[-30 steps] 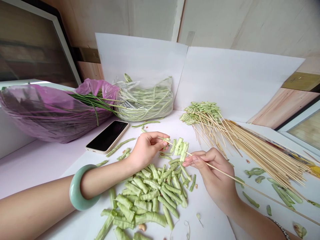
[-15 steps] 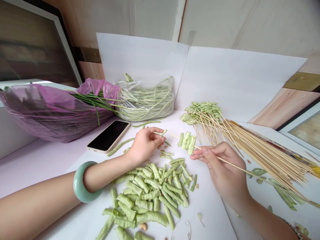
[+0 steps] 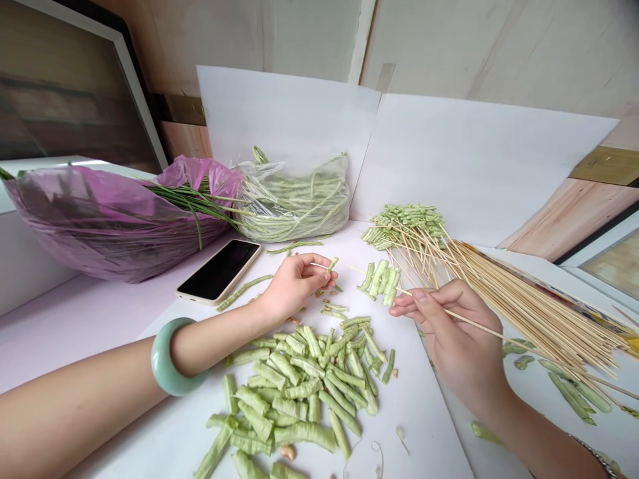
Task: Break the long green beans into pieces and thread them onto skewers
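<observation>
Between the thumb and fingers of my left hand (image 3: 298, 285) is a short green bean piece (image 3: 333, 264). My right hand (image 3: 452, 326) pinches a thin wooden skewer (image 3: 474, 320) that slants up to the left. Several bean pieces (image 3: 383, 279) are threaded crosswise near its pointed end. That bare tip points toward the piece in my left hand, with a gap between them. Below both hands, a loose pile of cut bean pieces (image 3: 299, 392) lies on white paper (image 3: 414, 426).
Filled skewers (image 3: 407, 223) and a bundle of bare skewers (image 3: 539, 306) lie at the right. A phone (image 3: 218, 269), a purple bag (image 3: 110, 226) and a clear bag of long beans (image 3: 299, 199) stand at the left and back. Loose bean scraps (image 3: 572, 396) lie at the right.
My right hand has moved slightly right with the skewer, and its threaded pieces sit a little farther from my left hand. My left hand has shifted slightly right, still holding the bean piece.
</observation>
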Demonstrator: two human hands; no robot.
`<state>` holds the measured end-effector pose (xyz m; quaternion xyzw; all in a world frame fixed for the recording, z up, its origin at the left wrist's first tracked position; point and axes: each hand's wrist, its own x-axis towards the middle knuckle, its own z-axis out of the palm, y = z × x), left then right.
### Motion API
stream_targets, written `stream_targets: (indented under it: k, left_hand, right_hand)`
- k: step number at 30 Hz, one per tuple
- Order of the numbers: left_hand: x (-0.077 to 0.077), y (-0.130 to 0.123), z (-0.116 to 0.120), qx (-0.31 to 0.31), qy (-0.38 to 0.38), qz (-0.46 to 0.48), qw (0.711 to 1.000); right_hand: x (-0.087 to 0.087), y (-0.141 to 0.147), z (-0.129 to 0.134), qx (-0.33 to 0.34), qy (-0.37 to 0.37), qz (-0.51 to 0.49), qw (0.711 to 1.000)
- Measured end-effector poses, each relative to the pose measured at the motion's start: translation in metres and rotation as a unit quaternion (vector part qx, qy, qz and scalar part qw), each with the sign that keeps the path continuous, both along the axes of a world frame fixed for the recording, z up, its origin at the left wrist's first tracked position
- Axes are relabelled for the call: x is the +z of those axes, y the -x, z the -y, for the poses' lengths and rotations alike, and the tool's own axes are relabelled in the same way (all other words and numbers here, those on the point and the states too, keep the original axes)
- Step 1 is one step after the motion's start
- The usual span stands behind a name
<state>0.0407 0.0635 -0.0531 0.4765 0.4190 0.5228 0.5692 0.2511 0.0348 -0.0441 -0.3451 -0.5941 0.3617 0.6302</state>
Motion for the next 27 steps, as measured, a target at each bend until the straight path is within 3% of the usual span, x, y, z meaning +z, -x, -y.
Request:
stream_targets:
  k: [10,14,22,27]
  left_hand:
    - [0.000,0.000,-0.001,0.007,-0.041,-0.034,0.999]
    - [-0.003,0.004,-0.004,-0.003,-0.067,-0.139,0.988]
    - [-0.001,0.014,-0.009,0.030,-0.190,-0.390,0.901]
    - [0.002,0.013,-0.004,-0.109,-0.304,-0.485,0.812]
  right_hand:
    - [0.002,-0.004,-0.002,-0.009,0.000,0.005,1.000]
    - [0.003,-0.006,-0.002,-0.011,0.005,0.006,1.000]
    - [0.003,-0.007,-0.005,-0.014,-0.003,0.004,1.000]
    - [0.005,-0.006,-0.005,-0.017,0.001,0.009,1.000]
